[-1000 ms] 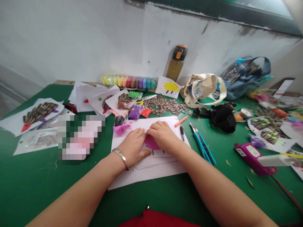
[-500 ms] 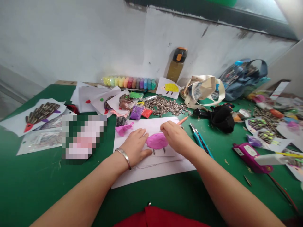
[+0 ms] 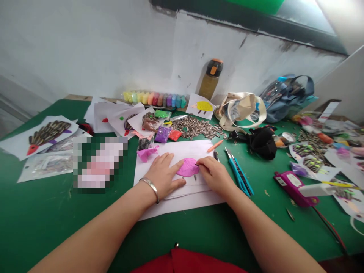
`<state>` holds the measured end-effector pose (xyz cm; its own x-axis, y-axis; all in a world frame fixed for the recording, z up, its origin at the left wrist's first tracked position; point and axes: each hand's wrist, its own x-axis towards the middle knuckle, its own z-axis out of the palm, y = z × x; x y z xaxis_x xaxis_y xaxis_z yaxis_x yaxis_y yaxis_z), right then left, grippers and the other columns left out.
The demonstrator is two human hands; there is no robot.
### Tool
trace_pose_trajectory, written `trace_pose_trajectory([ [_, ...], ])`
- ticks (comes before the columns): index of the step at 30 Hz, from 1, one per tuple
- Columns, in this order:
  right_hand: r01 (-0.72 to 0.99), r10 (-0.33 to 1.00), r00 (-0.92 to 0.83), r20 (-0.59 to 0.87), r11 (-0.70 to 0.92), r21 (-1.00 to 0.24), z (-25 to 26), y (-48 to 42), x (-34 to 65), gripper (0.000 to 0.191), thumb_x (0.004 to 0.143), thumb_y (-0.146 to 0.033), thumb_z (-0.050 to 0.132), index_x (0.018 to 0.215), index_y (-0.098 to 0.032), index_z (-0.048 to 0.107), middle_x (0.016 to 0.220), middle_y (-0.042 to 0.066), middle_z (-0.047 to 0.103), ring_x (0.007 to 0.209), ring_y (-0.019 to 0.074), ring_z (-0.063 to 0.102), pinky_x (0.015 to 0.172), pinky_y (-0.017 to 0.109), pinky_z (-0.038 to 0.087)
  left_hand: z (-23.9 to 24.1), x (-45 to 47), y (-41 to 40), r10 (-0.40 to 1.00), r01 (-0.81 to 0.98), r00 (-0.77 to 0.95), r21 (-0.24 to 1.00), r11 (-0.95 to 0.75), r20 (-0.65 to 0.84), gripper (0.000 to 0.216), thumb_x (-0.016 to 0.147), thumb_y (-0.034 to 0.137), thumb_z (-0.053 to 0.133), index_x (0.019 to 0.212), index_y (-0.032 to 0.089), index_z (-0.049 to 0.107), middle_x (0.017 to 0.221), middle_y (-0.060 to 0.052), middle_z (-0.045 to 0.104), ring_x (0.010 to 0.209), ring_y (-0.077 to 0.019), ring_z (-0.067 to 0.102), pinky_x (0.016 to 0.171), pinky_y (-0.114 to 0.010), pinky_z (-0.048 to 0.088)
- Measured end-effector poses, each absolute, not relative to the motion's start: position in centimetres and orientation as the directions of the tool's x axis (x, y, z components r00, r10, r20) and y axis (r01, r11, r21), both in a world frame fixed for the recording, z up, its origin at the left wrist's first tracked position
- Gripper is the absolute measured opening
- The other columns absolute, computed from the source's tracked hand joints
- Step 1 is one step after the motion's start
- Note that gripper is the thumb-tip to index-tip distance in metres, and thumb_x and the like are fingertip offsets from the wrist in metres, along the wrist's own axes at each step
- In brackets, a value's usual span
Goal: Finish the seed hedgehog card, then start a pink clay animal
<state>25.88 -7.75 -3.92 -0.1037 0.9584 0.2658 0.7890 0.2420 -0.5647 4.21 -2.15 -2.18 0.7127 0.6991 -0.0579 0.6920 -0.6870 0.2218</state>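
Note:
On white paper (image 3: 184, 208) lies a flattened pink-purple clay oval (image 3: 187, 168), its surface marked with small dents. Two dark, leg-like shapes show just below it. My left hand (image 3: 165, 174), with a silver bangle at the wrist, rests flat on the sheet with fingers spread, thumb and forefinger near the clay's left edge. At the clay's right side, my right hand (image 3: 213, 174) pinches a small dark pointed thing (image 3: 196, 164); its tip meets the clay, and the rest is hidden in the fingers. An orange stick (image 3: 215, 146) and a dark pen-like thing (image 3: 216, 155) lie beyond that hand.
Blue-handled cutter (image 3: 239, 174) lies to the right, with a magenta device (image 3: 295, 187) past it. Sunflower seeds (image 3: 196, 127), clay packets (image 3: 163, 134), a bottle (image 3: 211, 79) and a cloth bag (image 3: 241, 108) stand behind. Seed-covered hedgehog picture (image 3: 48, 132) lies at left.
My right hand has come down and nearer from above the clay to its right edge, uncovering more of the orange stick. The left hand stays on the paper.

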Motion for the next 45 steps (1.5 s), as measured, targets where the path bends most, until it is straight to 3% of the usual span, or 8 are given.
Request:
trace_pose_trajectory([
  [4,0.800,0.963,-0.101,0.248,0.227,-0.555,-3.9,-7.6,25.8,0.019,0.091,-0.015,0.045,0.095,-0.019,0.063,0.088,0.006,0.063,0.085,0.0193,0.058,0.077,0.032,0.045,-2.3,4.4,-2.3,0.718,0.705,0.695,0.241,-0.667,-0.046,0.062,0.085,0.054,0.056,0.138,0.023,0.051,0.145,-0.017,0.041,0.133,-0.0390,0.034,0.110,-0.057,0.025],
  [8,0.789,0.970,-0.090,0.226,0.208,-0.578,-3.8,-7.5,25.9,0.019,0.091,-0.015,0.046,0.096,-0.018,0.064,0.090,0.006,0.064,0.085,0.0186,0.059,0.077,0.031,0.045,-2.1,4.7,-2.5,0.734,0.719,0.677,0.253,-0.647,-0.046,0.074,0.083,0.059,0.055,0.144,0.021,0.041,0.144,-0.018,0.041,0.133,-0.0378,0.034,0.110,-0.055,0.025],
  [15,0.779,0.970,-0.079,0.230,0.203,-0.593,-3.9,-7.4,26.0,0.019,0.089,-0.014,0.047,0.095,-0.018,0.065,0.088,0.005,0.065,0.083,0.0183,0.059,0.076,0.031,0.045,-2.0,6.0,-3.0,0.795,0.787,0.604,0.206,-0.582,-0.061,0.075,0.077,0.072,0.053,0.138,0.030,0.049,0.140,-0.015,0.042,0.131,-0.0394,0.033,0.109,-0.058,0.023],
  [20,0.762,0.967,-0.078,0.243,0.215,-0.611,-3.8,-7.3,26.2,0.019,0.088,-0.013,0.048,0.094,-0.019,0.065,0.087,0.004,0.066,0.081,0.0173,0.059,0.074,0.029,0.045,-1.9,6.5,-3.2,0.810,0.804,0.584,0.173,-0.569,-0.052,0.080,0.075,0.075,0.050,0.142,0.032,0.043,0.136,-0.016,0.044,0.129,-0.0398,0.035,0.104,-0.061,0.025],
  [27,0.747,0.967,-0.087,0.239,0.222,-0.626,-3.8,-7.2,26.6,0.021,0.087,-0.012,0.048,0.096,-0.020,0.066,0.089,0.005,0.066,0.083,0.0173,0.061,0.076,0.030,0.046,-1.4,7.2,-3.2,0.820,0.820,0.564,0.181,-0.542,-0.100,0.078,0.074,0.075,0.051,0.140,0.032,0.047,0.139,-0.016,0.043,0.129,-0.0428,0.033,0.103,-0.063,0.025],
  [31,0.745,0.969,-0.116,0.218,0.231,-0.626,-3.6,-7.5,27.0,0.022,0.086,-0.010,0.050,0.097,-0.020,0.067,0.089,0.004,0.066,0.082,0.0171,0.061,0.076,0.030,0.047,-1.5,6.9,-3.3,0.815,0.817,0.571,0.170,-0.551,-0.101,0.081,0.076,0.073,0.050,0.144,0.031,0.040,0.139,-0.017,0.044,0.130,-0.0416,0.034,0.103,-0.063,0.025],
  [36,0.721,0.954,-0.242,0.179,0.300,-0.624,-2.7,-8.2,27.5,0.024,0.087,-0.007,0.049,0.094,-0.020,0.068,0.094,0.004,0.065,0.089,0.0168,0.060,0.082,0.030,0.046,-2.3,5.8,-3.6,0.794,0.798,0.598,0.176,-0.577,-0.108,0.075,0.083,0.066,0.049,0.147,0.029,0.036,0.152,-0.018,0.031,0.142,-0.0400,0.022,0.111,-0.061,0.015],
  [45,0.761,0.930,-0.319,0.180,0.365,-0.537,-3.2,-7.8,27.5,0.022,0.089,-0.009,0.049,0.093,-0.018,0.069,0.093,0.008,0.063,0.090,0.0192,0.057,0.083,0.034,0.046,-3.0,5.7,-3.3,0.795,0.792,0.601,0.199,-0.577,-0.086,0.084,0.080,0.066,0.052,0.149,0.023,0.031,0.155,-0.019,0.029,0.143,-0.0383,0.021,0.112,-0.062,0.014],
])
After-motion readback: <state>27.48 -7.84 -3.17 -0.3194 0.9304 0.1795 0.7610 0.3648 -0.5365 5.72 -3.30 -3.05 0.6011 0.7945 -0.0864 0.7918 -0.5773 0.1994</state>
